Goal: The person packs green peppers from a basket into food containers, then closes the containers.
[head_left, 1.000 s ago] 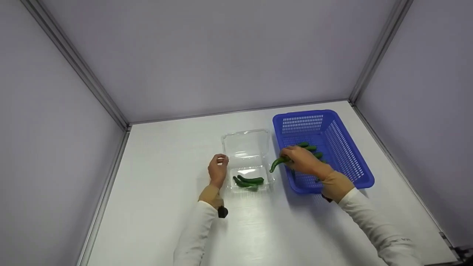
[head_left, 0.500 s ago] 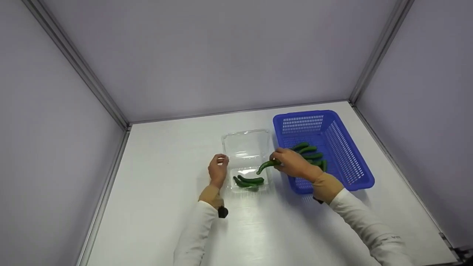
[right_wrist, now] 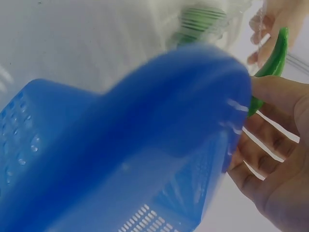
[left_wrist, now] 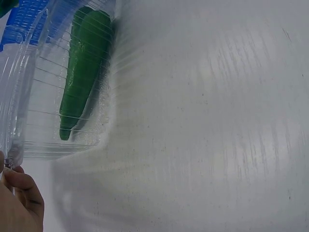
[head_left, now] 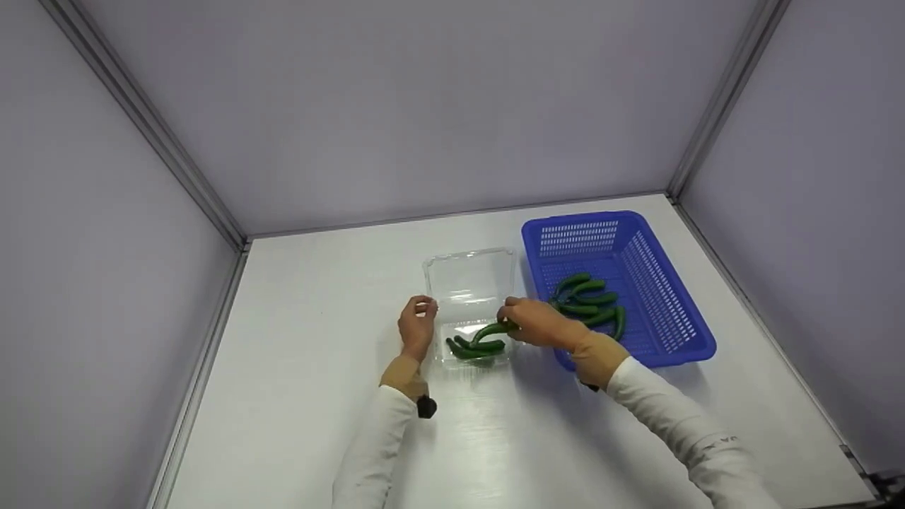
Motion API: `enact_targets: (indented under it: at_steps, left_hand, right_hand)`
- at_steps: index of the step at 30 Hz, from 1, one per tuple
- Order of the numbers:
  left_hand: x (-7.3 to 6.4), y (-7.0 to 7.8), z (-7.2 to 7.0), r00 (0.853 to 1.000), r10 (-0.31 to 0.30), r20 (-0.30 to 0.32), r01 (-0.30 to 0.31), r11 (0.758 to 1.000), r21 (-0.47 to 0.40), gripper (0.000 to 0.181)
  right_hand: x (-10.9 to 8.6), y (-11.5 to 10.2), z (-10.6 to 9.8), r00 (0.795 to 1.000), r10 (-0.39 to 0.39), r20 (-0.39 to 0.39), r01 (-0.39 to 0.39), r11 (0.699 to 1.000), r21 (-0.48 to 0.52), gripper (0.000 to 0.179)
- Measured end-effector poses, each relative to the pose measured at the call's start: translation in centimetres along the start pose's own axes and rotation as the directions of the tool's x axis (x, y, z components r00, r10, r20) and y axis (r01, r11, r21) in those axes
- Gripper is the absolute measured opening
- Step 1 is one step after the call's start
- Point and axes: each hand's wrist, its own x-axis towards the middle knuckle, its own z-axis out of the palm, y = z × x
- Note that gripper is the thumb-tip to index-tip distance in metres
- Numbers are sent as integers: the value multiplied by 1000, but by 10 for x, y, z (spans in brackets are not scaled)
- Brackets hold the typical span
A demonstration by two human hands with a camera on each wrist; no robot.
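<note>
My right hand (head_left: 534,322) pinches a curved green chili pepper (head_left: 491,330) by one end. The pepper hangs over the lower half of a clear plastic clamshell box (head_left: 469,297), whose lid lies folded back. Inside that half lie a couple of other chili peppers (left_wrist: 84,67), side by side. At the box's left edge, near the hinge, my left hand (head_left: 417,325) pinches the plastic between thumb and fingers; its fingertips show at the box corner in the left wrist view. In the right wrist view, the right-hand fingers hold the pepper beyond the basket's blurred rim.
A blue perforated plastic basket (head_left: 668,272) stands right of the box, with several green chili peppers (head_left: 594,297) on its floor. Its left rim lies under my right hand. Grey panels (head_left: 452,106) wall the white table (head_left: 318,304) at the back and sides.
My right hand has carried the chili pepper leftward from above the basket to over the clamshell box, uncovering the peppers in the basket. The left hand has stayed at the box's edge.
</note>
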Motion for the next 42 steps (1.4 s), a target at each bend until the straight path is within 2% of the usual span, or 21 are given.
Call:
enact_targets:
  at_steps: [3, 7, 14, 21, 27, 39, 42]
  left_hand:
    - [-1, 0, 0, 1000, -12, 1, 12, 1000, 3, 8]
    - [-1, 1, 1, 1000, -29, 6, 29, 1000, -1, 8]
    - [-2, 2, 3, 1000, -12, 6, 12, 1000, -1, 7]
    - [-3, 2, 3, 1000, -9, 15, 9, 1000, 9, 7]
    - [-2, 4, 3, 1000, -6, 6, 6, 1000, 6, 8]
    - [-1, 3, 1, 1000, -17, 4, 17, 1000, 10, 8]
    - [-1, 2, 0, 1000, -25, 10, 25, 1000, 8, 8]
  right_hand:
    - [2, -1, 5, 999, -45, -2, 45, 999, -29, 20]
    - [5, -3, 12, 998, -66, 17, 66, 997, -34, 20]
    - [9, -7, 20, 997, -32, 72, 35, 999, -35, 24]
    - [10, -6, 25, 997, -36, 69, 39, 998, -42, 23]
    - [11, -6, 25, 995, -20, 97, 24, 999, -43, 27]
    - [7, -4, 20, 997, -1, 78, 4, 999, -43, 28]
    - [4, -2, 17, 998, -30, 54, 31, 999, -25, 28]
